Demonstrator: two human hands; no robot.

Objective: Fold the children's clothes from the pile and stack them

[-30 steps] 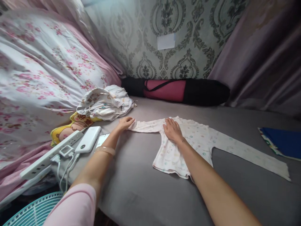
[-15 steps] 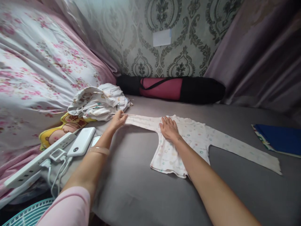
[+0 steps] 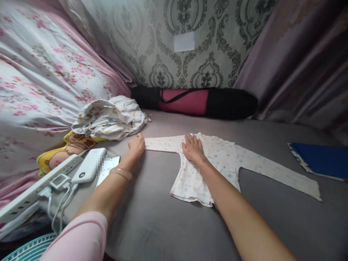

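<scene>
Fabric (image 3: pixel 35 83) with pink flowers hangs at the far left, above a teal basket (image 3: pixel 32 248) cut off by the lower edge. A white power strip (image 3: pixel 29 199) with plugs and cables runs along the edge of the grey surface (image 3: pixel 152 203), beside a yellow cushion (image 3: pixel 58 156). Next lie a white power bank (image 3: pixel 88 165) and a phone (image 3: pixel 107 169), partly covered by the left forearm. Behind them sits a crumpled bundle of printed cloth (image 3: pixel 114 117). The left hand (image 3: pixel 137 145) is closed, fingers curled in, on the cuff of a pale printed shirt (image 3: pixel 217 156). The shirt lies spread flat mid-surface, that sleeve straight out leftward. Flat and open, the right hand (image 3: pixel 193 148) rests on its shoulder area. A black and dark pink bag (image 3: pixel 185 101) lies behind against the patterned wall (image 3: pixel 136 32). The other sleeve slants rightward, ending near a blue folder-like item (image 3: pixel 320 159); a mauve curtain (image 3: pixel 282 72) hangs beyond.
</scene>
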